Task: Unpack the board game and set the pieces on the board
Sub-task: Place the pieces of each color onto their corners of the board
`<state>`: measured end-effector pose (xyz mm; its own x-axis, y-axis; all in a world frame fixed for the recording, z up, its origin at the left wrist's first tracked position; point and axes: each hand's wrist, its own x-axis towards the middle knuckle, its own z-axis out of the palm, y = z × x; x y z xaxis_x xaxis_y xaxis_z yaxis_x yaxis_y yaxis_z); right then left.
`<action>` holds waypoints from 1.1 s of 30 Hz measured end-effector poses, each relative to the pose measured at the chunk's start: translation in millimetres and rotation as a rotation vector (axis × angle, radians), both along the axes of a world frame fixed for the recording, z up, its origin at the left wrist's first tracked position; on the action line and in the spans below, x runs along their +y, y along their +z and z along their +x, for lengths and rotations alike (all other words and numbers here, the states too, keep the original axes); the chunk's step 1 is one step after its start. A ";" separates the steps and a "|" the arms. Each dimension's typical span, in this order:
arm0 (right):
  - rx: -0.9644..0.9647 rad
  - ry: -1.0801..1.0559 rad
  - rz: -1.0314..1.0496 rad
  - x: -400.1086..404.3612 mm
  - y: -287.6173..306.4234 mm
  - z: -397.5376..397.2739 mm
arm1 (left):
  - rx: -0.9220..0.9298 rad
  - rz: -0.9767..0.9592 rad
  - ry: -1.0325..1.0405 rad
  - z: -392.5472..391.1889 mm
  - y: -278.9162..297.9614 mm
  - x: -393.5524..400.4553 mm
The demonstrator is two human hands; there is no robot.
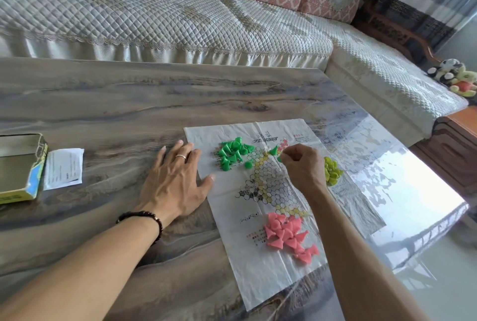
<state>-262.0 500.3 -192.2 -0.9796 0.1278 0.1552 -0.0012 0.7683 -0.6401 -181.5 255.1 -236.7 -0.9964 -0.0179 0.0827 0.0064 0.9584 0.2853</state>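
Beside the quilted sofa (160,18), our grey wood-grain table (103,93) holds the creased paper game board (260,217). Our left hand (173,181) lies flat and splayed, pinning the board's edge; our right hand (302,165) pinches a green cone piece (279,158) over the top circles. We judge placing has just begun: next, seat it upright, then fetch from the green heap (232,154).

The left hand (173,181) is lying flat and palm-down at the centre of the frame, fingers spread, its forearm reaching in from the lower left with a dark bead bracelet (144,220) circling the wrist. The right hand (302,165) is curling right of centre, fingertips pinching together, its forearm entering from the lower right.
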 end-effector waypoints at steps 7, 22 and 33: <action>-0.004 0.095 0.092 -6.3 -7.7 1.6 | -0.002 0.005 -0.004 0.2 -0.7 -0.3; -0.016 0.056 0.109 -16.2 -8.5 -7.5 | -0.009 0.009 -0.011 1.0 -0.7 -1.3; 0.038 -0.041 0.027 -17.0 -7.5 1.2 | -0.003 0.015 -0.006 1.7 0.6 -0.8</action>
<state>-260.7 483.3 -199.8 -0.9669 0.1629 0.1963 0.0065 0.7851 -0.6193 -179.8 254.3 -236.1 -0.9968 -0.0128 0.0790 0.0115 0.9540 0.2996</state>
